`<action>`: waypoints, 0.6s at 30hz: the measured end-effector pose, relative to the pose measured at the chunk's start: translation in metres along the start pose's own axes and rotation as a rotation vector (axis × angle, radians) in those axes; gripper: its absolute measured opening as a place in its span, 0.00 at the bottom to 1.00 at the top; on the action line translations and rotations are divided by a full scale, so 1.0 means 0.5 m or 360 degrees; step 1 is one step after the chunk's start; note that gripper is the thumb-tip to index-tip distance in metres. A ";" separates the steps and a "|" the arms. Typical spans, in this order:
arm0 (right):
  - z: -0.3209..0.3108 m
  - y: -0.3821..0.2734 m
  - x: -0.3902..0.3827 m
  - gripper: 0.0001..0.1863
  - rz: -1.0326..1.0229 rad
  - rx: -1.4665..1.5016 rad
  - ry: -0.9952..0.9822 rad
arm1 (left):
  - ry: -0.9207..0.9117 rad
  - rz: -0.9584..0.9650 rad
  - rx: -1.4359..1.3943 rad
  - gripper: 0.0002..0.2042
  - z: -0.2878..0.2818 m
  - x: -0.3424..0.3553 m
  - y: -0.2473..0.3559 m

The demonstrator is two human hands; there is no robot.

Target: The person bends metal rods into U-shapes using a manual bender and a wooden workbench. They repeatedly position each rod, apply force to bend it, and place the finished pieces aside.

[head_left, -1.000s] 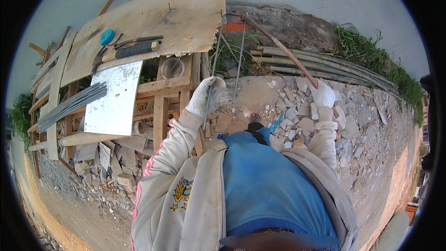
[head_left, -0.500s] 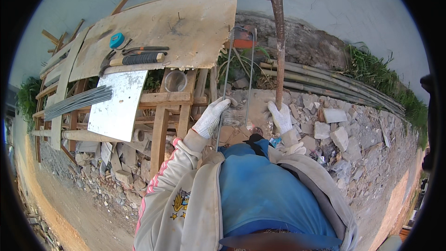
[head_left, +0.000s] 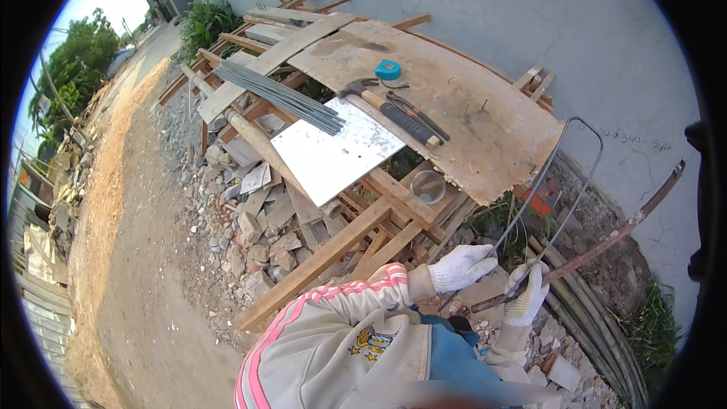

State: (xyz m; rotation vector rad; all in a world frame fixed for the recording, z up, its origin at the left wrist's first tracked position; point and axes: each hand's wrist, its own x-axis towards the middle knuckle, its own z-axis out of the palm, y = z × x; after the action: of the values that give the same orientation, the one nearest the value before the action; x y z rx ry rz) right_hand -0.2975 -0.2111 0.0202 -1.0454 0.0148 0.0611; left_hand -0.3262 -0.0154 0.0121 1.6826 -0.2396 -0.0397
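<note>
My left hand [head_left: 462, 267], in a white knit glove, grips one leg of a bent U-shaped steel rod [head_left: 588, 127]. My right hand [head_left: 526, 295], also gloved, is closed on a rusty iron bar [head_left: 606, 244] with a notched end. The rod's other leg runs down to that hand. On a plywood sheet [head_left: 488, 144] lie a teal tape measure [head_left: 388, 70], a hammer with a wrapped handle [head_left: 405, 123] and an orange-handled tool [head_left: 424, 117]. A bundle of straight steel rods [head_left: 280, 95] lies across a white board [head_left: 348, 159], and a clear plastic container [head_left: 428, 186] sits on the timber.
The rough timber frame [head_left: 318, 280] stands over broken rubble [head_left: 273, 257] along a grey wall [head_left: 651, 83]. Bamboo poles [head_left: 598, 333] lie at the wall's foot by weeds. A dirt path [head_left: 136, 257] runs along the left, with corrugated sheets beyond.
The view has swung left, showing the path. The rusty bar has tilted from upright to slanting right, and my right hand has come closer to my left, beside the bent rod.
</note>
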 end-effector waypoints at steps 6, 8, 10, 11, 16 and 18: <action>-0.016 -0.091 0.076 0.11 -0.0133 -0.0201 -0.0228 | 0.0208 0.0059 0.0120 0.12 0.101 0.137 -0.019; -0.023 -0.124 0.100 0.11 -0.0078 -0.0236 -0.0310 | 0.0189 0.0117 0.0186 0.13 0.122 0.189 -0.010; -0.040 -0.169 0.135 0.10 -0.0035 -0.0515 -0.0277 | 0.0252 0.0180 0.0043 0.17 0.134 0.248 0.007; -0.054 -0.191 0.154 0.10 -0.0066 -0.0678 -0.0228 | 0.0304 0.0139 -0.0142 0.17 0.132 0.292 0.017; -0.138 -0.283 0.255 0.13 -0.0005 -0.1133 -0.0329 | 0.0363 -0.0016 -0.1396 0.40 0.010 0.442 0.057; -0.154 -0.294 0.297 0.13 -0.0016 -0.1357 -0.0388 | 0.0481 0.0049 -0.1540 0.48 -0.028 0.467 0.068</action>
State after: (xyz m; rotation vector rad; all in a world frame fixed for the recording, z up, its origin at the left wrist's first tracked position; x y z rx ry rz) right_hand -0.1393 -0.3450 0.1025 -1.8830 -0.2579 0.1963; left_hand -0.1002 -0.0474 0.0739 0.7052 0.0004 0.1083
